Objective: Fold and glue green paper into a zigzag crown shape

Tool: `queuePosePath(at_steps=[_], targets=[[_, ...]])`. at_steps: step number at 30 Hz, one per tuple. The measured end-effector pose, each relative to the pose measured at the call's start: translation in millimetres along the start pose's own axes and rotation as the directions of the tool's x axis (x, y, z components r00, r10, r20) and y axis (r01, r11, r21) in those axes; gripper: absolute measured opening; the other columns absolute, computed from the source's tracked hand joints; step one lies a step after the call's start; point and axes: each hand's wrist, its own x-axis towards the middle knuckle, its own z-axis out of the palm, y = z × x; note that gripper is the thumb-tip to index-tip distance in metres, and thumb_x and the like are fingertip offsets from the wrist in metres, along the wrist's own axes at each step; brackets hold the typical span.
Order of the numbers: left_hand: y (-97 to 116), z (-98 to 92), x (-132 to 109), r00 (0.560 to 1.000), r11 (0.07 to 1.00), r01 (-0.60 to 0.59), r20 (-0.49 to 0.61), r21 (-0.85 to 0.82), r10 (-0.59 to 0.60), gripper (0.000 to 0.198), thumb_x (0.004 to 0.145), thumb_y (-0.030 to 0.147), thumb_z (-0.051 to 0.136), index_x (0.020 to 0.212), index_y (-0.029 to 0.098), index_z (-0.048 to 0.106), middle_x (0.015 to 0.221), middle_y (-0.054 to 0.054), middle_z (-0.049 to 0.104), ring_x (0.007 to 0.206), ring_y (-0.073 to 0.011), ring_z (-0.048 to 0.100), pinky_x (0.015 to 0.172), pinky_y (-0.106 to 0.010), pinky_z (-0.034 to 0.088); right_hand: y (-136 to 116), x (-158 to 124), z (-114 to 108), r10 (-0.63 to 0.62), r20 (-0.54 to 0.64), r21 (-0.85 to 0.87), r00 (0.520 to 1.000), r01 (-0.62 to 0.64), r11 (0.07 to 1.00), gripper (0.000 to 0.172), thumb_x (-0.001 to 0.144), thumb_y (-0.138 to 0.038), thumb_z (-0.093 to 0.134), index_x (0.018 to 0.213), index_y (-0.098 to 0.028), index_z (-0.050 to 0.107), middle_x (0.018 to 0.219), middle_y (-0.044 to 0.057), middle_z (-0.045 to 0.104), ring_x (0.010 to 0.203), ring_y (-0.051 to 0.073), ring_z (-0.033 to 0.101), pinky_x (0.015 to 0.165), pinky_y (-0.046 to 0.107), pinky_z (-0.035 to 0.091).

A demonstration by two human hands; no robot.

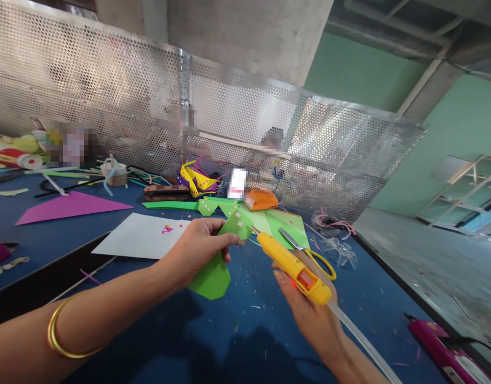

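A blue table [253, 304], littered with scraps, is backed from 10 to 2 o'clock by a metal mesh screen [141, 96]; a green wall [465, 117] is seen at 2. One green paper piece [213, 278], just past 6, is pinched by the left hand [201, 242]. One yellow glue gun [287, 261], at 5, is gripped by the right hand [305, 312] — whether the paper is touched by its tip cannot be told. Counted besides: one white sheet [133, 240] at 8, one purple sheet [69, 207] at 9.

left hand [203, 248]: green paper [212, 280]; right hand [305, 312]: yellow glue gun [291, 264]; white sheet [135, 240]: on table [243, 288]
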Motion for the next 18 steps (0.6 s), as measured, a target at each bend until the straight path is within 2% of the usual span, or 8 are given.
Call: queuePosePath(at_steps=[6, 10, 14, 16, 18], targets=[[0, 0.5, -2, 0.999, 0.999, 0.032, 0.016, 0.004, -0.032, 0.021, 0.074, 0.037, 0.070, 0.074, 0.016, 0.070, 0.051, 0.000, 0.060, 0.047, -0.0110, 0.050, 0.047, -0.021, 0.035, 14, 2, 2, 0.109, -0.110, 0.001, 0.988, -0.110, 0.994, 0.028, 0.090, -0.046, 0.055, 0.085, -0.020, 0.065, 0.063, -0.001, 0.057, 0.054, 0.013, 0.052, 0.047, 0.025, 0.042], [3, -0.9, -4, 0.998, 0.999, 0.052, 0.027, -0.015, -0.051, 0.023, 0.075, 0.039, 0.069, 0.078, 0.017, 0.072, 0.051, 0.000, 0.060, 0.047, -0.0106, 0.050, 0.046, -0.021, 0.035, 27, 8, 0, 0.271, -0.079, 0.006, 0.959, -0.271, 0.962, 0.042, 0.087, -0.058, 0.054, 0.081, -0.018, 0.066, 0.067, 0.003, 0.063, 0.057, 0.015, 0.057, 0.046, 0.026, 0.041], [10, -3.4, -5, 0.997, 0.996, 0.083, 0.005, -0.034, -0.083, 0.025, 0.073, 0.042, 0.073, 0.077, 0.018, 0.072, 0.051, 0.000, 0.059, 0.044, -0.0100, 0.048, 0.042, -0.020, 0.034, 53, 22, -8, 0.417, -0.061, -0.035, 0.907, -0.420, 0.907, 0.052, 0.086, -0.064, 0.049, 0.080, -0.016, 0.066, 0.066, 0.004, 0.064, 0.058, 0.016, 0.058, 0.047, 0.025, 0.042], [14, -4.9, -6, 0.997, 0.996, 0.079, -0.010, -0.036, -0.080, 0.025, 0.072, 0.043, 0.074, 0.078, 0.018, 0.073, 0.051, 0.000, 0.059, 0.044, -0.0098, 0.047, 0.042, -0.020, 0.035, 73, 32, -20, 0.477, -0.075, -0.143, 0.876, -0.483, 0.864, 0.049, 0.091, -0.058, 0.043, 0.094, -0.015, 0.067, 0.071, 0.004, 0.066, 0.062, 0.016, 0.061, 0.051, 0.025, 0.046], [17, -6.1, -6, 0.997, 0.997, 0.073, -0.018, -0.029, -0.073, 0.025, 0.072, 0.042, 0.075, 0.078, 0.018, 0.074, 0.051, 0.000, 0.059, 0.045, -0.0096, 0.047, 0.042, -0.019, 0.036, 96, 44, -40, 0.544, -0.107, -0.322, 0.832, -0.547, 0.773, 0.039, 0.095, -0.046, 0.042, 0.103, -0.017, 0.065, 0.076, 0.003, 0.069, 0.063, 0.016, 0.063, 0.053, 0.025, 0.049]])
